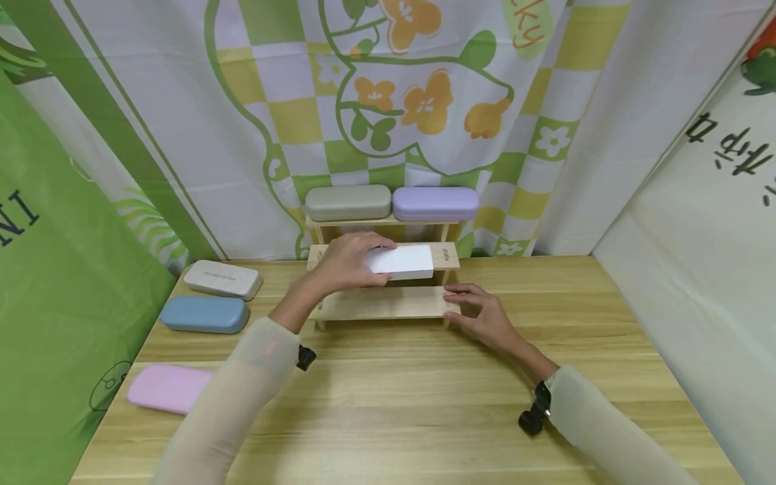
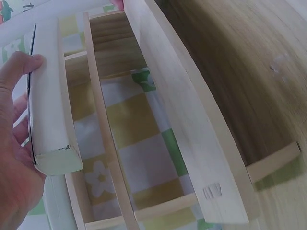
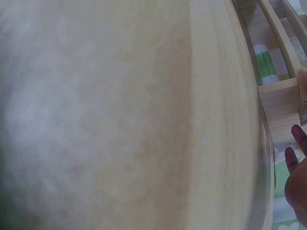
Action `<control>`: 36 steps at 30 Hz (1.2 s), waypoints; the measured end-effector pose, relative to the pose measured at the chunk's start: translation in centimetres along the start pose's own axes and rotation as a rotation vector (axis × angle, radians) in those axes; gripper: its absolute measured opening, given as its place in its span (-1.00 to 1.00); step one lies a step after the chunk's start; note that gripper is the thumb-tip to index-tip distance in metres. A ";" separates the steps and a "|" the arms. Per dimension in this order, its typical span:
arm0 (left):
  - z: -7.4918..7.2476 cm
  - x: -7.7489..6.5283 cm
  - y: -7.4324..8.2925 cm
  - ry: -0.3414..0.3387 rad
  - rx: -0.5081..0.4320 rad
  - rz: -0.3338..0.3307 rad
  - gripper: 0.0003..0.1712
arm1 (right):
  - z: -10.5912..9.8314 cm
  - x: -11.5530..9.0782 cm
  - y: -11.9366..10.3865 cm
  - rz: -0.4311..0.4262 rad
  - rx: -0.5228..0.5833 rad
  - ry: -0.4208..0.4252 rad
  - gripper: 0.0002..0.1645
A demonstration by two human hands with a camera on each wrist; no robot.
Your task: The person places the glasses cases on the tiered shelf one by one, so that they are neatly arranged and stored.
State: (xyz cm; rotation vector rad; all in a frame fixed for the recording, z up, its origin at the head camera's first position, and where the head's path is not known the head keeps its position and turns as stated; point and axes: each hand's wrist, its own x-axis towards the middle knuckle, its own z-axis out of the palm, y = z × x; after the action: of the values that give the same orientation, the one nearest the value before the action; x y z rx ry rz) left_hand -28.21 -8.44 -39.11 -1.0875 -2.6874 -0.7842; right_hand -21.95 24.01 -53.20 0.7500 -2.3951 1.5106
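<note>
Now, white case in left hand

White case, pale shelf, lilac case, blue case, green-and-yellow checked curtain

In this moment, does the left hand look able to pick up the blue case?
Probably not: the left hand is holding a white case, so it would likely need to release that first. Nothing appears to cover the blue case.

A checked green, yellow and white curtain with orange flowers hangs behind the wood-grained desk; green cloth flanks its left, a white panel with dark characters its right.
</note>
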 end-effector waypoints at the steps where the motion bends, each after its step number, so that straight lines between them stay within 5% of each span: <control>1: 0.1 0.1 0.0 -0.002 -0.001 -0.006 -0.34 | 0.0 0.0 0.0 -0.002 0.000 0.000 -0.57; 36: 3.5 4.6 1.0 -0.047 0.000 -0.077 -0.35 | 0.1 0.0 0.1 -0.013 0.004 -0.001 -0.58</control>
State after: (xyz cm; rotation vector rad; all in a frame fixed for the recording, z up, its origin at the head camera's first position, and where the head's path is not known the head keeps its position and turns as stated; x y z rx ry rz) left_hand -30.70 -3.19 -40.29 -1.0205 -2.7835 -0.7808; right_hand -22.03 23.98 -53.30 0.7656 -2.3839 1.5114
